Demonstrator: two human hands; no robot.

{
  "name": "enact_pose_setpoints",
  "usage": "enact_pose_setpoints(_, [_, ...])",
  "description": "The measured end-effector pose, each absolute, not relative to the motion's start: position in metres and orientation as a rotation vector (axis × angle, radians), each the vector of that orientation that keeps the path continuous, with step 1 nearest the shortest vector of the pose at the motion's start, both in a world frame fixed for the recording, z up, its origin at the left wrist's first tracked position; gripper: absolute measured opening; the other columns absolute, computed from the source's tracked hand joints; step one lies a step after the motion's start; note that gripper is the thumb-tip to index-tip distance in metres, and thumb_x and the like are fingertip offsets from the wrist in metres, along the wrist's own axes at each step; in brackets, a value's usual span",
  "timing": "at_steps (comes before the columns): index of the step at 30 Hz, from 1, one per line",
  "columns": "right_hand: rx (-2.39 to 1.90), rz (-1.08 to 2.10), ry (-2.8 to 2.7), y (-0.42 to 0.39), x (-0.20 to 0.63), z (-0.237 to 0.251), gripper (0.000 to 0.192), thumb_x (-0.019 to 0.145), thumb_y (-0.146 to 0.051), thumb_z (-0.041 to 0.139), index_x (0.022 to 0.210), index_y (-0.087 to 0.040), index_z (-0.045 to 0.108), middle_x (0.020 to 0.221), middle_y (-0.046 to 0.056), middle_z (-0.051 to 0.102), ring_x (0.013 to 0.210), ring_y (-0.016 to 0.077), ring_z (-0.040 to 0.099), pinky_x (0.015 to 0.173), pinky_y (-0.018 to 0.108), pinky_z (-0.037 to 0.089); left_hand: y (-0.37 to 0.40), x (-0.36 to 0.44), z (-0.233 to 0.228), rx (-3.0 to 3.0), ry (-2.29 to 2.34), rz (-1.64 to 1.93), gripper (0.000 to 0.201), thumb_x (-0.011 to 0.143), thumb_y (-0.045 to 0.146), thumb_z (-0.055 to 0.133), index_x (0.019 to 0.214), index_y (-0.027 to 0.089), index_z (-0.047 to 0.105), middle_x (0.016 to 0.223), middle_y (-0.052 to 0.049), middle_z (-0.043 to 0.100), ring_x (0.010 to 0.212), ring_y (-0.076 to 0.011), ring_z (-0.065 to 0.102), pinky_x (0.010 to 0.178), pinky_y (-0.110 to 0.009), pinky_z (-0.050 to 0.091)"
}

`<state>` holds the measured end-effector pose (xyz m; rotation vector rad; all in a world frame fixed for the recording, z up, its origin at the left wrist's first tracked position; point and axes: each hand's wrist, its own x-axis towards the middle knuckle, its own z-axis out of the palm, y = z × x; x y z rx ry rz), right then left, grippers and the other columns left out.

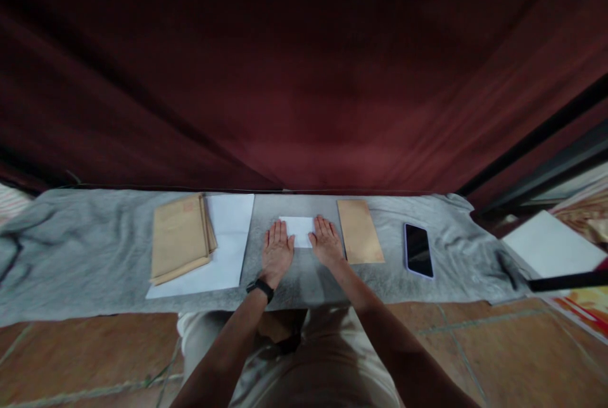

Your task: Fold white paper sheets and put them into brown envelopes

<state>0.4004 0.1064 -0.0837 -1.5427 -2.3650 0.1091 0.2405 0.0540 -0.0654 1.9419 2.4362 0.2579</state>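
Observation:
A small white piece of paper (300,232), seemingly folded, lies flat on the grey cloth between my hands. My left hand (277,252) rests palm down on its left end, fingers stretched out. On the right end lies my right hand (327,242), also flat with fingers extended. Just right of that hand is a single brown envelope (361,232). Further left, a stack of brown envelopes (179,237) sits on top of large white sheets of paper (230,240).
A phone (418,251) with a dark screen lies on the grey cloth (95,249) to the right. A dark red curtain (304,110) hangs behind the table's far edge. White board or paper (553,244) stands off the right end. Tiled floor (95,357) shows below.

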Motion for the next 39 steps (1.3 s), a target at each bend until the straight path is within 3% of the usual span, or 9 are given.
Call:
enact_pose_setpoints(4, [-1.519, 0.08, -2.372, 0.106, 0.404, -0.084, 0.057, 0.108, -0.036, 0.034, 0.157, -0.006, 0.038, 0.162, 0.018, 0.04, 0.15, 0.026, 0.037, 0.124, 0.046, 0.024, 0.055, 0.253, -0.06, 1.969, 2.441, 0.299, 0.061, 0.105, 0.034, 0.029, 0.16, 0.007, 0.032, 0.167, -0.017, 0.03, 0.157, -0.0282, 0.023, 0.129, -0.049, 0.014])
enact_pose_setpoints(8, [-1.517, 0.081, -2.387, 0.104, 0.404, -0.083, 0.056, 0.107, -0.033, 0.035, 0.156, -0.006, 0.04, 0.161, 0.018, 0.04, 0.15, 0.0271, 0.037, 0.124, 0.048, 0.024, 0.06, 0.268, -0.058, 2.136, 2.243, 0.318, 0.057, 0.106, 0.033, 0.029, 0.16, 0.018, 0.036, 0.169, -0.008, 0.027, 0.159, -0.0261, 0.018, 0.129, -0.049, 0.014])
enact_pose_setpoints(16, [-1.558, 0.137, -2.321, 0.107, 0.396, -0.078, 0.052, 0.106, -0.028, 0.035, 0.153, -0.007, 0.046, 0.159, 0.018, 0.045, 0.149, 0.0265, 0.04, 0.124, 0.049, 0.026, 0.064, 0.265, -0.069, 2.113, 2.235, 0.294, 0.056, 0.105, 0.035, 0.032, 0.16, 0.026, 0.037, 0.168, -0.006, 0.033, 0.159, -0.0269, 0.018, 0.128, -0.054, 0.015])
enact_pose_setpoints(22, [-1.381, 0.209, -2.393, 0.094, 0.368, -0.075, 0.052, 0.109, -0.032, 0.029, 0.155, -0.013, 0.045, 0.162, 0.01, 0.041, 0.152, 0.02, 0.036, 0.125, 0.041, 0.028, 0.064, 0.257, -0.071, 2.167, 2.139, 0.229, 0.062, 0.1, 0.021, 0.031, 0.162, 0.022, 0.031, 0.169, -0.004, 0.028, 0.159, -0.0243, 0.016, 0.129, -0.05, 0.015])
enact_pose_setpoints(26, [-1.391, 0.185, -2.391, 0.087, 0.368, -0.081, 0.051, 0.11, -0.031, 0.029, 0.156, -0.015, 0.043, 0.162, 0.01, 0.041, 0.152, 0.0208, 0.036, 0.125, 0.043, 0.027, 0.067, 0.25, -0.068, 2.142, 2.116, 0.188, 0.062, 0.099, 0.019, 0.03, 0.162, 0.018, 0.032, 0.17, -0.006, 0.026, 0.159, -0.0234, 0.017, 0.13, -0.045, 0.015])
enact_pose_setpoints(39, [-1.453, 0.034, -2.402, 0.106, 0.394, -0.086, 0.056, 0.108, -0.038, 0.04, 0.156, -0.009, 0.041, 0.162, 0.017, 0.04, 0.15, 0.0287, 0.039, 0.123, 0.047, 0.028, 0.073, 0.228, -0.07, 2.039, 2.316, 0.316, 0.062, 0.106, 0.038, 0.027, 0.16, 0.009, 0.033, 0.166, -0.014, 0.035, 0.157, -0.0256, 0.024, 0.128, -0.046, 0.02])
